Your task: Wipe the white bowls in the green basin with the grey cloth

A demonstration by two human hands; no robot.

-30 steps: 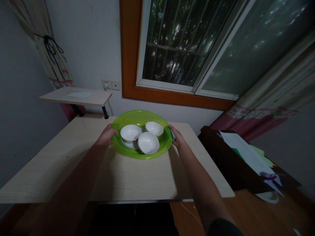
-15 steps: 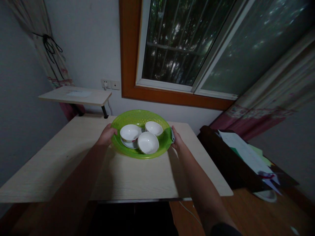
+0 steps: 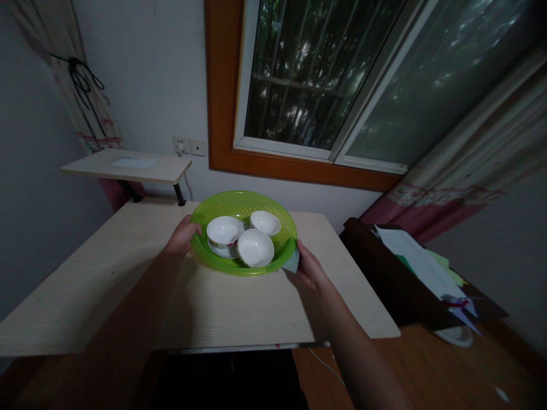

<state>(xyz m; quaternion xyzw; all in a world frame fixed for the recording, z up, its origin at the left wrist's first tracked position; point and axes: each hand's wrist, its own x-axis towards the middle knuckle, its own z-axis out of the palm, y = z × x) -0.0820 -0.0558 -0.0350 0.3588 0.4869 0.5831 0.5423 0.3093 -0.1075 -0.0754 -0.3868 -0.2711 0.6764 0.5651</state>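
A green plastic basin (image 3: 280, 210) with a patterned bottom is over the wooden table, holding three white bowls. One bowl (image 3: 224, 230) sits on a white plate (image 3: 226, 251) at the left, one bowl (image 3: 255, 248) is nearest me, and another bowl (image 3: 265, 222) is behind it at the right. My left hand (image 3: 183, 234) is closed on the basin's left rim, thumb on top. At the right rim my right hand (image 3: 310, 265) is closed on a grey-green cloth (image 3: 292, 262), which hangs against the outside of the rim. Some of its fingers are hidden.
The pale wooden table (image 3: 239, 319) has a raised shelf (image 3: 128, 165) at its back left. Behind it are a wall socket (image 3: 181, 145) and a window (image 3: 316, 85). To the right stands a dark cabinet (image 3: 376, 279) with papers (image 3: 419, 256) on it.
My right hand has slid with the cloth along the right rim toward me, and more of the cloth shows below the rim. My left hand keeps its grip; the bowls stay put in the basin.
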